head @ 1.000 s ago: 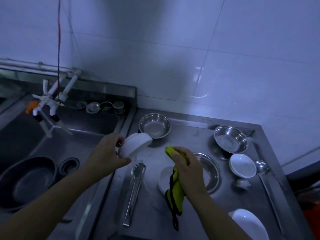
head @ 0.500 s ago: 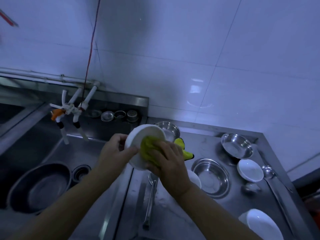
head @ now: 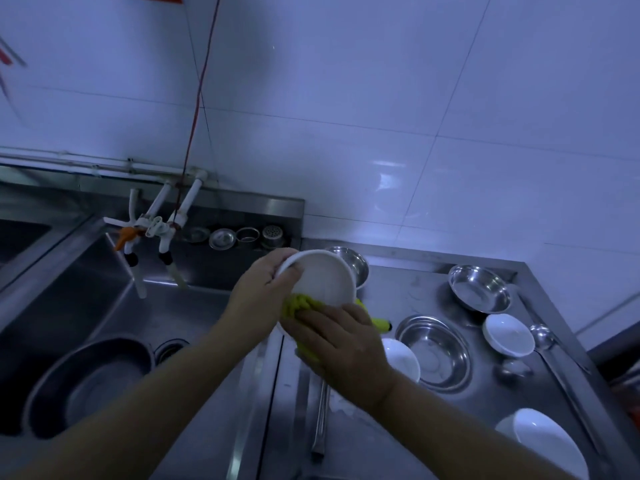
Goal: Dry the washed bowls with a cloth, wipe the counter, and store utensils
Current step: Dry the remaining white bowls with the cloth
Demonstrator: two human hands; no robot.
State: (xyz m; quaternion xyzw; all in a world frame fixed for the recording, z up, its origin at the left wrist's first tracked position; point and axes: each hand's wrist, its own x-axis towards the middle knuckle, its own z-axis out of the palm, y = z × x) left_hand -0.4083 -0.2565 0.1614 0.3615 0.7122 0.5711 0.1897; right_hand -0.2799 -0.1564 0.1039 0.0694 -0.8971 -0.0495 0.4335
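My left hand (head: 261, 294) grips a white bowl (head: 323, 277) by its rim, tilted with its inside facing me, above the counter's left edge. My right hand (head: 341, 342) presses a yellow cloth (head: 299, 303) against the bowl's lower rim; a yellow end of the cloth (head: 379, 323) sticks out to the right. On the steel counter (head: 398, 438) lie another white bowl (head: 401, 358), steel bowls (head: 434, 351) (head: 479, 289) (head: 349, 261), a small white bowl (head: 509, 334), a white bowl at the front right (head: 547, 441), tongs (head: 320, 420) and a ladle (head: 543, 337).
A sink (head: 86, 306) lies to the left with a large steel basin (head: 88, 386) in it and a drain (head: 169, 349). White taps (head: 156, 230) hang over it. Strainers (head: 221, 239) sit on the sink's back ledge. The tiled wall stands behind.
The bowl was lifted off the counter area and turned toward me. My right hand brought the cloth into it, then slid down to the bowl's lower rim.
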